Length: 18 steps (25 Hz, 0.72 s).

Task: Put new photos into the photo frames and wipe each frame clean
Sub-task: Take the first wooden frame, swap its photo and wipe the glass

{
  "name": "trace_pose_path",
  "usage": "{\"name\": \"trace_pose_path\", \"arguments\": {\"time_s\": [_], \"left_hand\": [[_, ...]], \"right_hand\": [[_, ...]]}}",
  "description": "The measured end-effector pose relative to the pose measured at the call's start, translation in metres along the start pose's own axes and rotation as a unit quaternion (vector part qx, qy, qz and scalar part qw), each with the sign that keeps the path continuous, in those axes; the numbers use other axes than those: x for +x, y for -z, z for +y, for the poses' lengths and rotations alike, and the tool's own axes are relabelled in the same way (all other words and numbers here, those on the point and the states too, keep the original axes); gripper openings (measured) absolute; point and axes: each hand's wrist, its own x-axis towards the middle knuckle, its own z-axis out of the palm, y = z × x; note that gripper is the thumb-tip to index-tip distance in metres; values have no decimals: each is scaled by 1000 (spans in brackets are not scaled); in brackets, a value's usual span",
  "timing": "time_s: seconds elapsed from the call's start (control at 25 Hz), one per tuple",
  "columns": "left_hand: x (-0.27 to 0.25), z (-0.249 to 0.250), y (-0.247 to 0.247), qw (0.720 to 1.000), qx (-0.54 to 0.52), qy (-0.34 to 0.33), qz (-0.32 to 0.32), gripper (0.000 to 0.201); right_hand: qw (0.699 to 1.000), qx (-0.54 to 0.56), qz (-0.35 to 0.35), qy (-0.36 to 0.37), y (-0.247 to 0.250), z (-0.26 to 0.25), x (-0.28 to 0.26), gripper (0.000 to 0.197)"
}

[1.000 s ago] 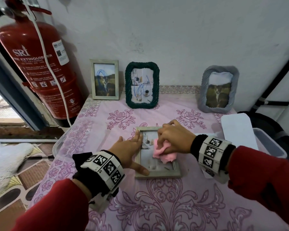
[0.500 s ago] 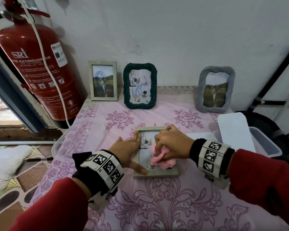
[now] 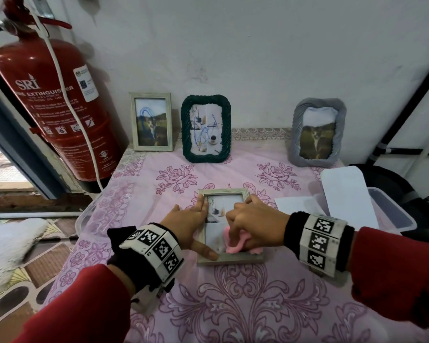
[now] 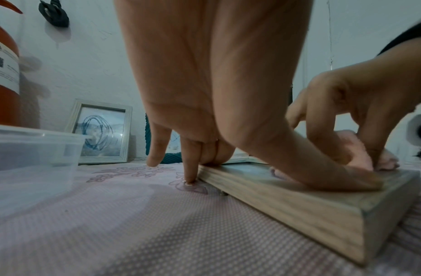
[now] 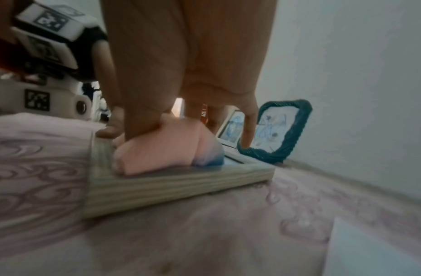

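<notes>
Tablecloth (image 3: 233, 305): four frames, apparently one cloth (image 3: 235, 245).

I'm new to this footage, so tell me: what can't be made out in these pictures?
- Lower glass of the flat wooden frame: head view, covered by right hand and pink cloth.
- Right wrist view: blurred throughout.
- Fire extinguisher small print: too small.

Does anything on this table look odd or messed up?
Yes. Two standing photos carry blue scribbles: the one in the wooden frame at back left and the one in the green frame beside it. The cloth also shows a blue smear.
</notes>
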Motion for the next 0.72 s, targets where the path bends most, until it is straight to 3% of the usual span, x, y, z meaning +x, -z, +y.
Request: {"name": "trace_pose_path", "arguments": {"time_s": [0.12,0.44,0.72], "left_hand": [[0,3,0,1000,4,5,-5,124],[3,-4,-7,1000,-20,-5,10,126],[7,-7,-10,1000,-17,-10,21,127]], "right_hand": [[997,-68,-22,2,11,1,5,20],[995,-77,-49,-39,33,29,38,16],[998,-49,-2,-51,26,51,55,18]]}}
